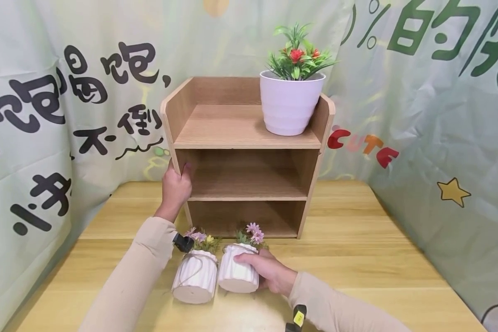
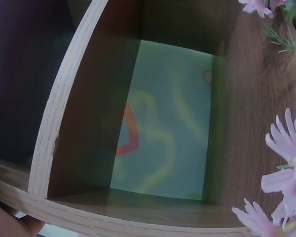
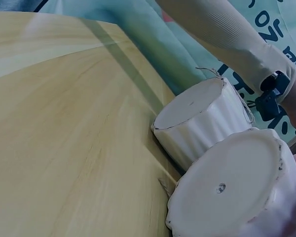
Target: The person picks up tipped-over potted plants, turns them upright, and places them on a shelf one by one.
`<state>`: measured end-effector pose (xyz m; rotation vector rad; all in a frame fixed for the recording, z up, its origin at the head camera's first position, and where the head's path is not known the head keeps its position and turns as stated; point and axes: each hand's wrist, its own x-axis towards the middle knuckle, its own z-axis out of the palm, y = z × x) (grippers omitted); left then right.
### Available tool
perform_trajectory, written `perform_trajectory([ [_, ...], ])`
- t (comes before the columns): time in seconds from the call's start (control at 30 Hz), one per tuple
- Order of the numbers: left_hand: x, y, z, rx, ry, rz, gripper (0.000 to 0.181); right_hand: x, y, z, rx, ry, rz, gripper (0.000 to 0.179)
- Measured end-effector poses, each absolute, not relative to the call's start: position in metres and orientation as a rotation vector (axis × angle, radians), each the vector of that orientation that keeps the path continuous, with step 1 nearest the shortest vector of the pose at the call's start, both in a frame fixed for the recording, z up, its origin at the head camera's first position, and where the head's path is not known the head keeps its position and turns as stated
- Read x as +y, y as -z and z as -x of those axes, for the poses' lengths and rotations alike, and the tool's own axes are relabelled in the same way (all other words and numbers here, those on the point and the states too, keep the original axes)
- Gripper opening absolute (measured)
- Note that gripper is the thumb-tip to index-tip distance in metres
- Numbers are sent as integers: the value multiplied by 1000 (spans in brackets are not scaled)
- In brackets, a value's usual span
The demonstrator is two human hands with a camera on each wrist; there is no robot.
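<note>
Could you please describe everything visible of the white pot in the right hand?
This white pot looks ceramic, with fluted sides, twine near the rim, and purplish flowers with greenery. It is tipped over, its flat base, with a small central mark, toward the person. The right hand grips it, thumb on its side. It is beside a similar pot, before the wooden shelf; contact with the table is unclear.

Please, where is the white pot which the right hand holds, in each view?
Head: the white pot is at the lower middle, in the right hand.
Left wrist: the pot itself is not in it.
Right wrist: the pot is in the lower right corner, underside towards the camera.
Shared landmark: the printed cloth, in all three.
</note>
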<state>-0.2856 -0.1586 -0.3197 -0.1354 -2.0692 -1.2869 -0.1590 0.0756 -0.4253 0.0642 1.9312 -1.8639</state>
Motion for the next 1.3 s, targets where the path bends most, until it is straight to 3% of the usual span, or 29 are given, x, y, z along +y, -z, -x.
perform_trajectory([
  [0.4, -157, 317, 286, -2075, 1268, 151, 41, 79, 418, 155, 1941, 1886, 19, 46],
  [1.3, -160, 322, 286, -2064, 1259, 147, 41, 81, 416, 148, 2006, 1899, 78, 67],
])
